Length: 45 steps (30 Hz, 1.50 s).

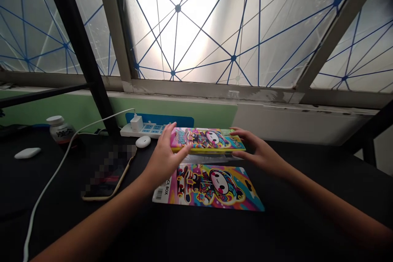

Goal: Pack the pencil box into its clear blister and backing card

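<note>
1. I have my left hand [164,153] and right hand [256,150] on the two short ends of a flat, rectangular pencil box [205,139], printed in pink, yellow and blue with a cartoon figure.
2. Left fingers [168,133] are stretched fairly straight up the box's left end, with the thumb coming round its front edge. Right fingers [238,133] curl narrowly over the right end. Both hands hold the box between them.
3. To my eye this is a pinch from both ends, not a wrap-around grip. It is done well with even pressure from both sides, the box level, and the thumbs low on the front edge so that the long, smooth body does not twist or slip.
4. The box sits crosswise between my palms, toward the far side of the black table [307,196]. Whether it rests on the table or hangs just above it, I cannot tell.
5. Just in front of it, nearer me, a matching multicoloured printed card [211,188] lies flat, apart from both hands.
6. To the left lie a phone in a tan case [107,174], a white charging cable [52,178] and a white power strip [143,130] by the wall.
</note>
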{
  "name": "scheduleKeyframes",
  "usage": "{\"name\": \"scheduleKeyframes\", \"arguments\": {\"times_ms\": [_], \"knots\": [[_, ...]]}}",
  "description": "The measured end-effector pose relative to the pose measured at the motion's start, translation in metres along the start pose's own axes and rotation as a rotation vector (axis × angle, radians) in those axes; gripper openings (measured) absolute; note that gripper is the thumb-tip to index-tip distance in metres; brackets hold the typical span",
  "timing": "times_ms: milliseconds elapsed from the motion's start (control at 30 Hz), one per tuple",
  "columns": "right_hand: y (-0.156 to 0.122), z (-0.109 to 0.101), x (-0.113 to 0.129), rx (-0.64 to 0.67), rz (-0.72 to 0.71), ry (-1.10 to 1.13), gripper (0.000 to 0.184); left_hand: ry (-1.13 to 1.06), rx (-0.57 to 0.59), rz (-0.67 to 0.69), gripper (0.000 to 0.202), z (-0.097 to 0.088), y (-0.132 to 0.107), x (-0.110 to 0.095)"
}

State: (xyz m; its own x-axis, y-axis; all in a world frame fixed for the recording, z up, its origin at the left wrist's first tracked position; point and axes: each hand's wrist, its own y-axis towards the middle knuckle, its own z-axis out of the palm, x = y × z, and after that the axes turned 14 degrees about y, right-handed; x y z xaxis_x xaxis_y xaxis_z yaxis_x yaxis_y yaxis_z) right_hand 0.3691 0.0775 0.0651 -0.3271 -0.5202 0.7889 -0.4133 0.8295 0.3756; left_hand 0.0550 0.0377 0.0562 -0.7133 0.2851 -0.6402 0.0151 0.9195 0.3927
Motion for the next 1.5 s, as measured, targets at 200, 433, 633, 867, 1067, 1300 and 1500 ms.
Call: {"name": "scheduleKeyframes", "arguments": {"times_ms": [200,433,633,867,1067,1300,1500], "knots": [[0.019,0.023,-0.039,0.077,-0.019,-0.157,0.052,0.255,0.060,0.025,0.061,0.017,0.015,0.037],[0.001,0.039,-0.053,0.034,-0.092,-0.486,0.038,0.585,0.219,0.138,0.054,0.024,0.007,0.046],[-0.002,0.047,-0.039,0.037,-0.224,-0.694,0.034,0.705,0.286,0.221,0.077,0.019,0.013,0.054],[-0.015,0.067,-0.011,0.076,-0.399,-0.755,0.027,0.677,0.317,0.260,0.069,0.011,0.016,0.063],[-0.032,0.097,0.011,0.288,-0.274,-0.554,0.035,0.778,0.286,0.295,0.068,0.010,0.013,0.053],[-0.031,0.101,0.013,0.349,-0.007,-0.465,0.070,0.809,0.231,0.268,0.074,0.013,0.011,0.051],[-0.030,0.101,0.013,0.271,0.037,-0.457,0.062,0.830,0.202,0.288,0.077,0.024,0.008,0.042]]}}
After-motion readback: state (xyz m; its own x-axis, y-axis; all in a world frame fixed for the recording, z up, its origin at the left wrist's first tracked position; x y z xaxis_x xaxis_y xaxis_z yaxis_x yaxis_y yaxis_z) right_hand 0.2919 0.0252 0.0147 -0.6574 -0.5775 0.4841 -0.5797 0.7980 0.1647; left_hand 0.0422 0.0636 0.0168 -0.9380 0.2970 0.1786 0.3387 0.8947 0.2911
